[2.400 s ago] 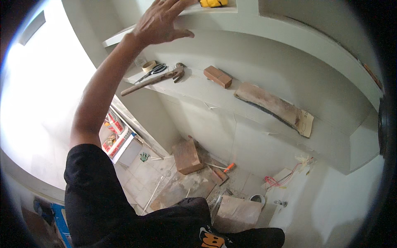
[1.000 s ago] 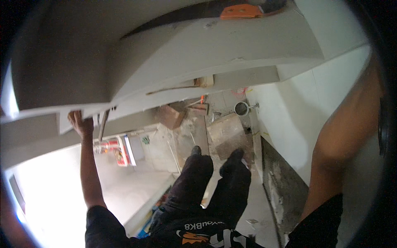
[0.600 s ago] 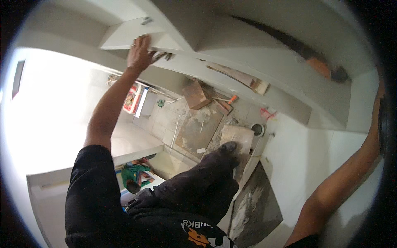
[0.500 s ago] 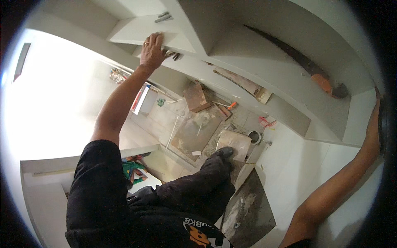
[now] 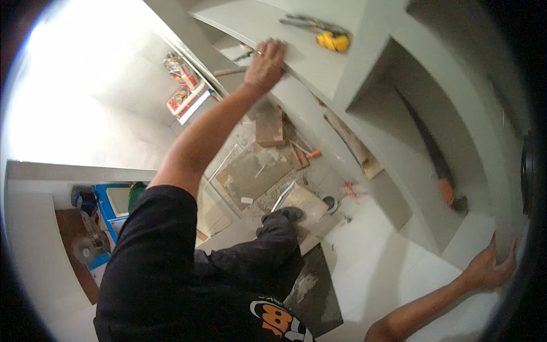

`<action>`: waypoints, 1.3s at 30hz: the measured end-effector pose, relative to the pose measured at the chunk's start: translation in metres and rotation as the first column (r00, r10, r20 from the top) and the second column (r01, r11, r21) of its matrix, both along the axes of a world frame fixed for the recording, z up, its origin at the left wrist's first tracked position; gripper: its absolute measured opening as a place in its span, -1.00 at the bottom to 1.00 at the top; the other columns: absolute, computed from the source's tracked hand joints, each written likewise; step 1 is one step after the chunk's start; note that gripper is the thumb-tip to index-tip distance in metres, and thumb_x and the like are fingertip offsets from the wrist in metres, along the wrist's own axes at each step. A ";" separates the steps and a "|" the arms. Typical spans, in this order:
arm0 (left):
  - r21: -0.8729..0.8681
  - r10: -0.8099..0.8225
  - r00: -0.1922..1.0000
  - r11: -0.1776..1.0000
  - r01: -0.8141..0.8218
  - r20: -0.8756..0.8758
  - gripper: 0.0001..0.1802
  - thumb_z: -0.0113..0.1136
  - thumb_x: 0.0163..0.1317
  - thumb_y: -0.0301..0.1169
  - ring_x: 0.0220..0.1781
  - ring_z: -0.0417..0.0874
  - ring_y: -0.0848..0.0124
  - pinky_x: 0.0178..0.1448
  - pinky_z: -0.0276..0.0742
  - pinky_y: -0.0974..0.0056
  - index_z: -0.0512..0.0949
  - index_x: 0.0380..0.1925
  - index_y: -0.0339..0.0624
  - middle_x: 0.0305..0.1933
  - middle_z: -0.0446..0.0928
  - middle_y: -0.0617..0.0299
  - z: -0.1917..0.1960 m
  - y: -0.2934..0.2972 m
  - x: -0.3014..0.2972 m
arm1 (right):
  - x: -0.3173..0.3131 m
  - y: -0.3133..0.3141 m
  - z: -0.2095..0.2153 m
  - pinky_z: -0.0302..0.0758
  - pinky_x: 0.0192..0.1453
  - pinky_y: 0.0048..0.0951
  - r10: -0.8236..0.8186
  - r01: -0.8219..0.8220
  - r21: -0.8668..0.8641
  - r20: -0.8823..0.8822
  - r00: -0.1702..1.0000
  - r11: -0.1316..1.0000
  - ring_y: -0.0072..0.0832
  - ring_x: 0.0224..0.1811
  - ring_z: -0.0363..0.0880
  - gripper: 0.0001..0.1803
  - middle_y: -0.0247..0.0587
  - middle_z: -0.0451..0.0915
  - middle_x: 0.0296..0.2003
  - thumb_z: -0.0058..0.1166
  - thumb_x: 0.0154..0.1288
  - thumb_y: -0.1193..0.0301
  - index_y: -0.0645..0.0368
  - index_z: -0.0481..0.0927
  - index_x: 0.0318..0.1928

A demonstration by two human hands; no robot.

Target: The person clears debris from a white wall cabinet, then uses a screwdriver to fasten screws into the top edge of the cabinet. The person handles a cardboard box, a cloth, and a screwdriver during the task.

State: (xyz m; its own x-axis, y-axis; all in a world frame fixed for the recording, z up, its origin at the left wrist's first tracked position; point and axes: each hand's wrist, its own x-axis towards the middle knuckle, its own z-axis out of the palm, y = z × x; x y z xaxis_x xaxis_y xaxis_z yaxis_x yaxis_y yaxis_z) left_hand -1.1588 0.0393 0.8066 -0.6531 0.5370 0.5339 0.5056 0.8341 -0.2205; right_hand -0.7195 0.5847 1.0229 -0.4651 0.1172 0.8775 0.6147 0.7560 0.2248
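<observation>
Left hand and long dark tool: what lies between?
In the head view, a pale shelf and upright divider separate the left hand from the long dark tool.

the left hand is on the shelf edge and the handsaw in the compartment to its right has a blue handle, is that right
Not quite: the handle is orange, not blue, as the head view shows. The left hand is on the shelf edge and the handsaw is in that compartment.
</observation>
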 end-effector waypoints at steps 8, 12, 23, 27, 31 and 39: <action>0.157 -0.012 0.979 0.987 -0.020 0.201 -0.26 0.22 0.19 -0.50 0.56 0.19 -0.08 0.66 0.06 -0.06 0.25 0.41 -0.32 0.44 0.28 -0.09 0.014 0.008 0.019 | -0.013 -0.038 0.007 0.35 0.34 -0.07 0.133 -0.134 0.067 0.014 0.991 0.989 -0.26 0.18 0.57 -0.41 -0.31 0.69 0.07 0.49 0.00 0.38 -0.02 0.66 0.13; 0.172 0.080 0.977 0.978 -0.115 0.197 -0.25 0.23 0.21 -0.48 0.60 0.14 -0.06 0.67 0.04 -0.06 0.24 0.42 -0.31 0.48 0.25 -0.07 0.015 -0.016 0.024 | -0.031 -0.064 0.009 0.27 0.40 -0.02 0.193 -0.192 -0.028 0.006 0.981 0.981 -0.23 0.20 0.56 -0.37 -0.29 0.69 0.08 0.50 -0.11 0.47 0.02 0.66 0.10; 0.291 0.020 0.928 0.947 -0.137 0.372 -0.12 0.36 0.13 -0.52 0.65 0.05 0.00 0.60 0.18 -0.03 0.19 0.47 -0.27 0.60 0.13 -0.02 0.009 -0.001 0.032 | -0.023 -0.066 -0.003 0.13 0.40 0.08 0.221 -0.224 -0.151 -0.042 0.974 0.963 -0.18 0.24 0.48 -0.26 -0.30 0.59 0.15 0.40 -0.23 0.57 -0.08 0.61 0.12; 0.180 0.125 0.927 0.964 -0.198 0.353 -0.18 0.30 0.25 -0.47 0.67 0.03 0.02 0.53 0.28 -0.03 0.19 0.49 -0.24 0.62 0.08 0.01 0.024 0.006 0.057 | -0.009 -0.078 0.009 0.13 0.35 0.08 0.152 -0.151 -0.220 -0.014 0.988 0.964 -0.24 0.24 0.43 -0.29 -0.37 0.55 0.13 0.40 -0.24 0.56 -0.07 0.63 0.09; 0.193 0.087 0.922 0.966 -0.171 0.377 -0.21 0.25 0.29 -0.40 0.68 -0.05 -0.05 0.58 0.20 -0.07 0.18 0.47 -0.37 0.63 0.03 -0.07 0.027 0.011 0.051 | -0.014 -0.080 0.015 0.15 0.32 0.06 0.124 -0.123 -0.304 -0.016 0.992 0.945 -0.25 0.23 0.40 -0.32 -0.37 0.55 0.12 0.39 -0.24 0.54 -0.06 0.64 0.07; -0.039 0.231 0.886 0.971 -0.236 0.403 -0.11 0.31 0.28 -0.29 0.65 -0.04 -0.16 0.55 0.31 -0.01 0.09 0.48 -0.43 0.59 0.04 -0.18 0.023 0.015 0.040 | -0.021 -0.084 0.021 0.18 0.21 -0.07 0.190 -0.192 -0.306 -0.038 0.981 0.932 -0.33 0.10 0.42 -0.39 -0.39 0.57 0.03 0.33 -0.23 0.63 -0.01 0.65 -0.01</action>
State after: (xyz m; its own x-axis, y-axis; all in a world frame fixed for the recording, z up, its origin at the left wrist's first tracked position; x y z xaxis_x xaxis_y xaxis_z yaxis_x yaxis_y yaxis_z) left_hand -1.1184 0.0543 0.8297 -0.9187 0.3381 0.2044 0.3393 0.9402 -0.0301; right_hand -0.7402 0.5007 1.0443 -0.4988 0.2908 0.8165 0.4524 0.8909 -0.0409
